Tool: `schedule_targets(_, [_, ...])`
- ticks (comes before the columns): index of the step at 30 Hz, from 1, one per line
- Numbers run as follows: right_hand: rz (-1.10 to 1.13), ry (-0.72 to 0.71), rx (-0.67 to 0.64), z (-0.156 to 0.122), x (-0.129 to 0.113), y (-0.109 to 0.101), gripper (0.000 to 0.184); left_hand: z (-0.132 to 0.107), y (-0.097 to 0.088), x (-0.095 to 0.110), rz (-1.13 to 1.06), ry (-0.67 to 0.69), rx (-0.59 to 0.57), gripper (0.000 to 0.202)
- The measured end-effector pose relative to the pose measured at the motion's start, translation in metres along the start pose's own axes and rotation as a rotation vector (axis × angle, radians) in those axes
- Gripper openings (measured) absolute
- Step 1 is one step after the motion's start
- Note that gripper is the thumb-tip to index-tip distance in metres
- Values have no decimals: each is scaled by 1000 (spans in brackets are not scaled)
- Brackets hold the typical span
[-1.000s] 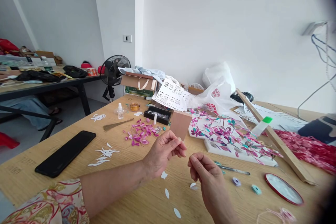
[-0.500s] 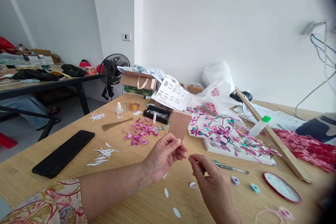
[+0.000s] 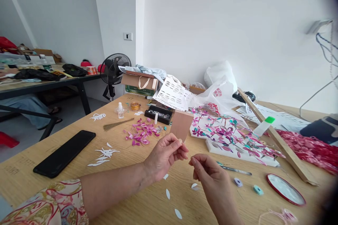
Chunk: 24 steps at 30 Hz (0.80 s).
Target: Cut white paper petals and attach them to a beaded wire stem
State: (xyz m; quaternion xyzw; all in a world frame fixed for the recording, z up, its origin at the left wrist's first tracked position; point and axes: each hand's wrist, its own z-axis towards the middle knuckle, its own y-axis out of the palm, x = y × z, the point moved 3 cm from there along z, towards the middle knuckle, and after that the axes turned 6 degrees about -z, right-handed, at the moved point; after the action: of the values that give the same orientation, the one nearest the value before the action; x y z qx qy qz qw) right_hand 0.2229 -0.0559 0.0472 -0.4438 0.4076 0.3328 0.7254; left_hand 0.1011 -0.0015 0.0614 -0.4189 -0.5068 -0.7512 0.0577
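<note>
Above the near part of the wooden table [image 3: 132,197], my left hand [image 3: 167,154] is closed in a pinch, thumb against the fingers. My right hand [image 3: 212,181] pinches too, a short gap away, its fingertips facing the left ones. Whatever sits in either pinch is too thin or small to make out. Just behind the left hand stands a flat brown board [image 3: 181,126]. Below the hands lie white leaf-shaped pieces, among them a pointed oval one [image 3: 168,194] and another nearer me [image 3: 178,213].
Pink petals [image 3: 141,132], white slivers [image 3: 105,154] and a black phone-like slab [image 3: 64,153] lie leftward. To the right are purple flower sprays [image 3: 229,130] on white foam, a pen [image 3: 236,169], thread spools [image 3: 258,190], a red-rimmed hoop [image 3: 286,190] and a wooden bar [image 3: 280,140].
The view has shifted slightly, so the things on the table sit a little further right. Both hands keep their pinch; the right fingertips are turned slightly differently.
</note>
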Motion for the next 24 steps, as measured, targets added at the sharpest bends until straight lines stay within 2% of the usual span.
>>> schedule_targets(2, [143, 69, -20, 1, 2, 3, 22, 0, 0, 1, 9, 4, -2, 20])
schedule_targets(4, [193, 85, -11, 1, 2, 3, 22, 0, 0, 1, 20, 3, 2, 21])
schedule_targets(8, [110, 45, -2, -1, 2, 0, 20, 0, 1, 0, 24, 5, 18, 19])
schedule_targets(14, [131, 64, -92, 0, 3, 1, 27, -1, 0, -1, 6, -8, 32, 17])
schedule_targets(16, [-27, -25, -22, 0, 1, -1, 24, 0, -1, 0, -13, -1, 42, 17])
schedule_targets(20, [-419, -348, 164, -4, -8, -7, 15, 1, -3, 0, -53, -19, 77, 18])
schedule_targets(22, [-527, -454, 208, -6, -11, -9, 13, 1, -3, -2, -71, -39, 101, 19])
schedule_targets(24, [-584, -502, 214, -6, -11, -9, 14, 0, -3, -4, -84, -56, 112, 19])
